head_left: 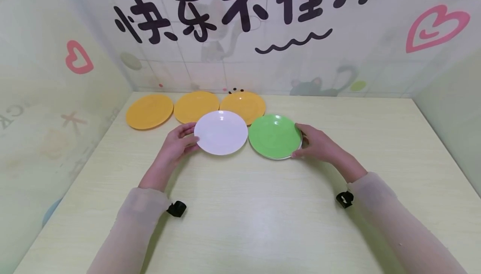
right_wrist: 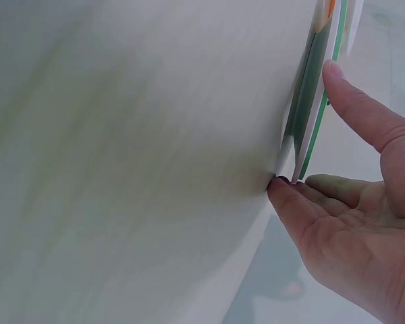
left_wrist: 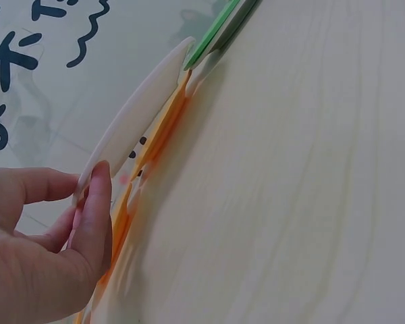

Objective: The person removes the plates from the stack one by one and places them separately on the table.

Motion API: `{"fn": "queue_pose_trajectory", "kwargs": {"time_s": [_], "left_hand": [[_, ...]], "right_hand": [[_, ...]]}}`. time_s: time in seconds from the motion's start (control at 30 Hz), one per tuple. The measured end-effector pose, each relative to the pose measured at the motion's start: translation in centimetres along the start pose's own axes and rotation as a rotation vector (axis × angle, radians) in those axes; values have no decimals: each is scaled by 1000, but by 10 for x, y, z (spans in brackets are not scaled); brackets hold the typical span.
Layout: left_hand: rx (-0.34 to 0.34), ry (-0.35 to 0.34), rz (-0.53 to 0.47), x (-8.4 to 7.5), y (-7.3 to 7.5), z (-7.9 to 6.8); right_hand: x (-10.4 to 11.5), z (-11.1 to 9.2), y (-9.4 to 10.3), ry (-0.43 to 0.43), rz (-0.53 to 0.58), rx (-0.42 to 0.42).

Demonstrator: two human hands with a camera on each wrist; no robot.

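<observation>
A white plate (head_left: 221, 133) is pinched at its left rim by my left hand (head_left: 179, 142). In the left wrist view the thumb and fingers close on the edge of this white plate (left_wrist: 131, 125), which stands off the table. My right hand (head_left: 317, 142) grips the right rim of a green plate (head_left: 275, 136). A white rim shows right under the green plate (right_wrist: 322, 111) in the right wrist view, with the thumb along the edge and the fingers below. The green and white plates sit side by side, their rims close together.
Three orange plates, a left one (head_left: 149, 112), a middle one (head_left: 196, 107) and a right one (head_left: 244, 106), lie in a row at the table's back left. The pale wooden table (head_left: 240, 215) meets a printed back wall (head_left: 240, 65) and side walls.
</observation>
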State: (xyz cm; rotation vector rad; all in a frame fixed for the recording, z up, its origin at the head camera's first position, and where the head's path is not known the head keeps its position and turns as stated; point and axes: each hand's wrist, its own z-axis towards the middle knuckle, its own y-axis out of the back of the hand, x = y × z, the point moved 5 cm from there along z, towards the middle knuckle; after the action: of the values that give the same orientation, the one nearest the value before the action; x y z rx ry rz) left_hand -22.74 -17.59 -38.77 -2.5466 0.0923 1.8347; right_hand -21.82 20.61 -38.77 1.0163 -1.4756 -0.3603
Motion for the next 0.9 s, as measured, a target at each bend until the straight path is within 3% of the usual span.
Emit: {"fn": "queue_pose_trajectory", "kwargs": {"time_s": [0.9], "left_hand": [[-3,30,11,7,7,-1]], "right_hand": [[2,-1,0,-9,10,9]]}}
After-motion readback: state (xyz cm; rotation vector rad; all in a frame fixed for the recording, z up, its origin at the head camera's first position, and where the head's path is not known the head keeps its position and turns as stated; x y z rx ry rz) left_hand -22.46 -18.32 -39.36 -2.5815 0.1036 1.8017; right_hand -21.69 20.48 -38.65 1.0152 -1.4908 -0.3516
